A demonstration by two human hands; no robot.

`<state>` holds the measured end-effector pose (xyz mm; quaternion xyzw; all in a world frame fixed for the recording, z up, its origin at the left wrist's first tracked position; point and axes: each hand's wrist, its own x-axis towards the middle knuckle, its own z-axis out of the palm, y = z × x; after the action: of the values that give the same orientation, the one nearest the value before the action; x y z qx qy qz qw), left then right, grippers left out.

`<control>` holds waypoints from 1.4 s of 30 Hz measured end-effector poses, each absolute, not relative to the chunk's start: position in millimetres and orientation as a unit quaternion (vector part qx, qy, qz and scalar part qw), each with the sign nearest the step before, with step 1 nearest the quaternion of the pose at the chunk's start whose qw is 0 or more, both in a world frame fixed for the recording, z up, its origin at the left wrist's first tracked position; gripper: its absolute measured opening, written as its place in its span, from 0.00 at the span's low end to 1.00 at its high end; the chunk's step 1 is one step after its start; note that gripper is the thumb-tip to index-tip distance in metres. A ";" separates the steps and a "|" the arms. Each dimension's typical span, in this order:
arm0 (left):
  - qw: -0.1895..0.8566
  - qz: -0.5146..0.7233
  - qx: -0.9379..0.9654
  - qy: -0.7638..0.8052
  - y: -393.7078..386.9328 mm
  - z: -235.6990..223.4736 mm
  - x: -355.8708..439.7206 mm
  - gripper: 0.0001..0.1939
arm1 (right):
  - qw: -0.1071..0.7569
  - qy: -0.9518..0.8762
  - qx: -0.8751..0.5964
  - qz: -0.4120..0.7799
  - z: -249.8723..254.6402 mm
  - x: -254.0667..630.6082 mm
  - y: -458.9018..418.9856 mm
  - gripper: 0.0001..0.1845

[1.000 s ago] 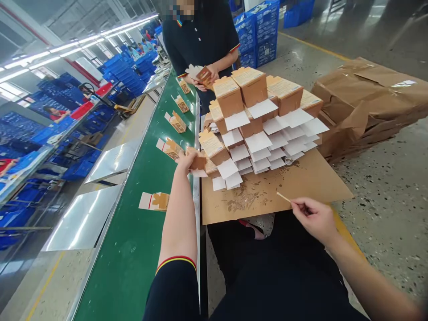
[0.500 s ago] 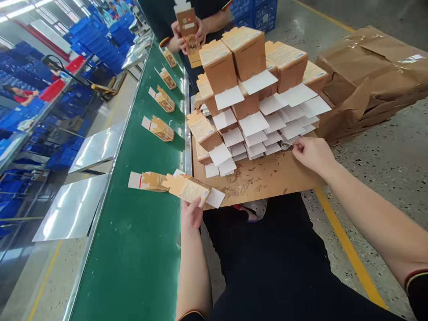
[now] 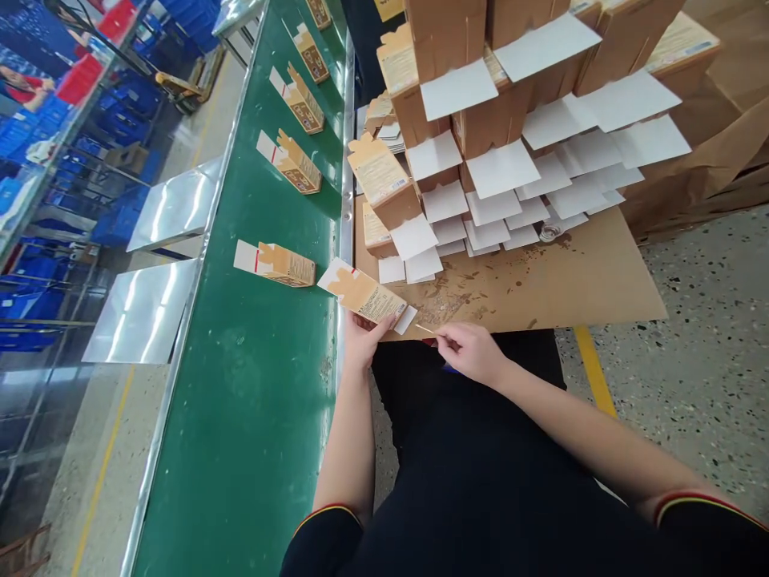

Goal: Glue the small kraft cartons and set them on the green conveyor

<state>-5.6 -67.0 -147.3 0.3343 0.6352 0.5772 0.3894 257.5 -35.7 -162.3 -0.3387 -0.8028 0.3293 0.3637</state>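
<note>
My left hand is closed around the lower side of a small tan carton, which lies tilted with its printed side up. White flaps stick out at both ends of it. Between the fingertips of my right hand is a thin pale stick, pointing left, its tip close to the carton's lower flap. A small clear dish stands on the brown cardboard sheet, beside stacked cartons whose white flaps hang out toward me.
On the left runs a green conveyor belt with a metal edge. One carton lies on it near my left hand, and several more are spaced farther up. Brown wrapped bundles lie at the right. Blue crates fill the far left.
My right hand has come left from beside the dish to the carton, bringing the stick. My left hand and its carton have shifted slightly. The view has tilted down, nearer the stack.
</note>
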 end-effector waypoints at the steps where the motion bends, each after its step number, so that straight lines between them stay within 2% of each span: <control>1: 0.390 0.576 0.337 0.635 -67.4 -146.3 -5.1 0.44 | 0.349 -0.815 -0.333 0.320 -166.1 246.5 -35.7 0.13; 5: 0.390 0.573 0.338 0.637 -68.4 -142.9 -0.2 0.44 | 0.296 -0.847 -0.340 0.282 -178.8 230.1 -21.7 0.14; 11: 0.386 0.556 0.344 0.651 -73.0 -143.6 4.1 0.42 | 0.283 -0.866 -0.300 0.283 -183.3 222.7 -30.7 0.16; 15: 0.362 0.532 0.365 0.673 -77.3 -149.0 6.2 0.42 | 0.315 -0.864 -0.273 0.284 -178.9 228.1 -41.1 0.16; 21: 0.306 0.486 0.387 0.722 -86.9 -164.3 9.2 0.42 | 0.388 -0.809 -0.318 0.306 -166.7 277.7 -47.1 0.16; 27: 0.311 0.499 0.368 0.721 -89.6 -174.7 18.8 0.35 | 0.364 -0.772 -0.369 0.368 -151.3 298.7 -61.7 0.13; 30: 0.320 0.512 0.342 0.720 -88.4 -169.3 13.4 0.38 | 0.356 -0.763 -0.367 0.396 -148.3 299.0 -65.1 0.13; 32: 0.290 0.526 0.308 0.738 -90.8 -159.9 -5.7 0.40 | 0.369 -0.752 -0.372 0.401 -147.6 302.1 -64.5 0.13; 36: 0.132 0.603 0.227 0.754 -103.0 -137.3 -76.3 0.49 | 0.385 -0.725 -0.408 0.399 -147.8 313.1 -59.1 0.13; 38: 0.087 0.616 0.200 0.757 -109.5 -131.1 -110.5 0.52 | 0.395 -0.712 -0.421 0.399 -148.5 317.0 -55.4 0.13; 42: 0.103 0.559 0.216 0.794 -123.9 -131.3 -139.4 0.53 | 0.418 -0.695 -0.439 0.386 -149.3 325.8 -48.7 0.12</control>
<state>-139.4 -123.9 -131.3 0.2160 0.7938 0.5591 0.1033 325.8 -48.7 -149.3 -0.4386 -0.6952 0.3863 0.4184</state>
